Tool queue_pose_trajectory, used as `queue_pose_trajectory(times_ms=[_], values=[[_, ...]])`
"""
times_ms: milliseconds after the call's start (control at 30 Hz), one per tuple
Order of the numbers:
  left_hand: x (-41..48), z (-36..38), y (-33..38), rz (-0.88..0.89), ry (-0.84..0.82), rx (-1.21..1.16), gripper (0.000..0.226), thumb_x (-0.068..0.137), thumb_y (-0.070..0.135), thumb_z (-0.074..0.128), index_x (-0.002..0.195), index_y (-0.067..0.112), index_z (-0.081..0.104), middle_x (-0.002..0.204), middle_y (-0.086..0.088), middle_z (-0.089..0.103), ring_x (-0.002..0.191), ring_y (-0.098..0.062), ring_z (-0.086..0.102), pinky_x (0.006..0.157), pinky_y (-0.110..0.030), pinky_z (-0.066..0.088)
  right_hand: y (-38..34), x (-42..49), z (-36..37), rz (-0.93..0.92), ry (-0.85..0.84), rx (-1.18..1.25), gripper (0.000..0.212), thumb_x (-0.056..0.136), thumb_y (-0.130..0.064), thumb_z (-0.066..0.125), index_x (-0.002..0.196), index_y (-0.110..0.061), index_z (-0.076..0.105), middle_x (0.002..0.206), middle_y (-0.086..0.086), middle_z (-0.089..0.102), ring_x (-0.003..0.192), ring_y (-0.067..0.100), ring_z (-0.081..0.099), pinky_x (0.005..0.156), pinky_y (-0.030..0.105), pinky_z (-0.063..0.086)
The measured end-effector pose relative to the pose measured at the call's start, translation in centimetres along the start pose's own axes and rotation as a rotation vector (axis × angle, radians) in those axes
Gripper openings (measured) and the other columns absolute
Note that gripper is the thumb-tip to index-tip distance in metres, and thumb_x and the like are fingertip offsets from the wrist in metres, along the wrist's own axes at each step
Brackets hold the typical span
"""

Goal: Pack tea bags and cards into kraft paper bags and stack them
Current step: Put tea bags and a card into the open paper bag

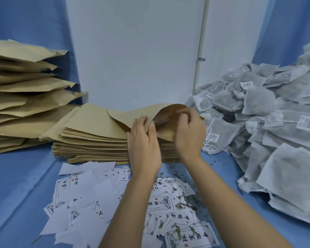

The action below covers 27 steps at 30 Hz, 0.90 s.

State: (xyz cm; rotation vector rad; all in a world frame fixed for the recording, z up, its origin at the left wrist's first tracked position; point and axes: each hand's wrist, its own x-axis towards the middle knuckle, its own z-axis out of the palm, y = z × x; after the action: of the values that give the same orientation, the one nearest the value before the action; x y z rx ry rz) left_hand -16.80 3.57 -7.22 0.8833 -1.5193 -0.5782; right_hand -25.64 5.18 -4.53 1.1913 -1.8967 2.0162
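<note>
A flat stack of empty kraft paper bags [89, 140] lies in the middle, in front of the white wall. Its top kraft bag [132, 113] is lifted at the right end and its mouth gapes open. My left hand [144, 145] pinches the near lip of that mouth between thumb and fingers. My right hand [189, 133] grips the other lip, with its fingers curled into the opening. A heap of white tea bags [268, 122] with barcode labels fills the right side. Printed cards [89, 199] lie scattered on the blue cloth under my forearms.
A tall, loose pile of filled kraft bags [20, 97] stands at the left. Loose tea crumbs [197, 199] litter the blue cloth [16, 194] between the cards and the tea bag heap. A white wall [136, 51] closes the back.
</note>
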Motion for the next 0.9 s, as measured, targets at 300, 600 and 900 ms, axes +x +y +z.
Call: queue_pose_trajectory(times_ms=[300,600,900], values=[[0.0,0.1,0.2,-0.074,-0.084,-0.013,0.045,0.101,0.041,0.029,0.140,0.021,0.043,0.148,0.004,0.039,0.143,-0.013,0.020,0.114,-0.029,0.021,8.6,1.4,-3.2,0.581,0.096,-0.228,0.047,0.085,-0.018,0.059,0.131,-0.013,0.046,0.154,0.011,0.011,0.138,0.032,0.017,0.112,0.042,0.021],[0.1,-0.1,0.3,-0.099,-0.038,-0.060,0.043,0.101,0.041,0.029,0.133,0.021,0.049,0.139,0.000,0.049,0.138,-0.020,0.034,0.108,-0.041,0.034,10.6,1.5,-4.2,0.536,0.063,0.091,0.048,0.084,-0.008,0.053,0.129,-0.025,0.050,0.119,0.004,0.037,0.100,0.014,0.047,0.094,0.030,0.037],[0.1,-0.2,0.3,-0.097,-0.050,-0.044,0.044,0.101,0.039,0.030,0.133,0.018,0.050,0.136,-0.003,0.051,0.135,-0.023,0.037,0.107,-0.044,0.034,10.8,1.7,-4.7,0.547,0.114,0.280,0.032,0.092,-0.017,0.044,0.120,-0.023,0.059,0.101,-0.012,0.058,0.100,0.013,0.054,0.085,0.027,0.045]])
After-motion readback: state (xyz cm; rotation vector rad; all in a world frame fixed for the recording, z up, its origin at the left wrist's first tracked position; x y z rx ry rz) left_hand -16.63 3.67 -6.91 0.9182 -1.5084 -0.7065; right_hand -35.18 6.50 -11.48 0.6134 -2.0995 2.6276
